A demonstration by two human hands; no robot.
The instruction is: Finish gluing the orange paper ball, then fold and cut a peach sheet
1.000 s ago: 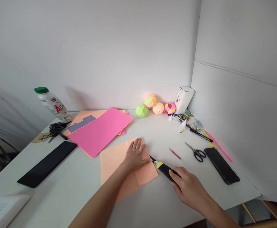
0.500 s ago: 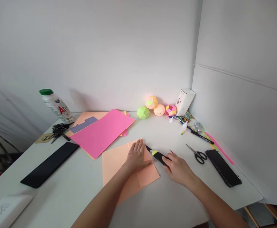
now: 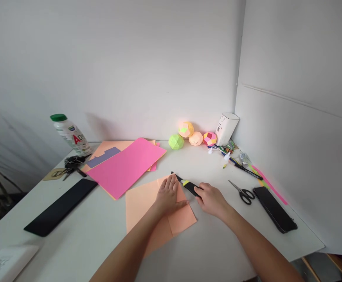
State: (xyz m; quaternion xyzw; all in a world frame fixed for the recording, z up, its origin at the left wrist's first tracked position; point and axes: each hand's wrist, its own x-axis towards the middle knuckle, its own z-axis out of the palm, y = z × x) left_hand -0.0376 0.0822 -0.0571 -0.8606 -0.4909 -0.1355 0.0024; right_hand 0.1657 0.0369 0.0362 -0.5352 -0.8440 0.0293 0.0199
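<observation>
A folded peach paper sheet (image 3: 147,213) lies on the white table (image 3: 80,235) in front of me. My left hand (image 3: 168,194) rests flat on its upper right part, fingers stretched out. My right hand (image 3: 212,199) grips a black and yellow utility knife (image 3: 185,183), whose tip sits at the paper's top edge just beside my left fingertips.
A pink sheet (image 3: 126,164) tops a paper stack at the back left. A bottle (image 3: 68,134), keys (image 3: 72,162) and a black case (image 3: 61,206) lie left. Paper balls (image 3: 191,137), a white box (image 3: 226,128), pens, scissors (image 3: 242,190) and a phone (image 3: 275,209) lie right.
My right hand has carried the knife up and to the left, from the paper's right side to its top edge by my left fingers. My left hand has stayed on the paper.
</observation>
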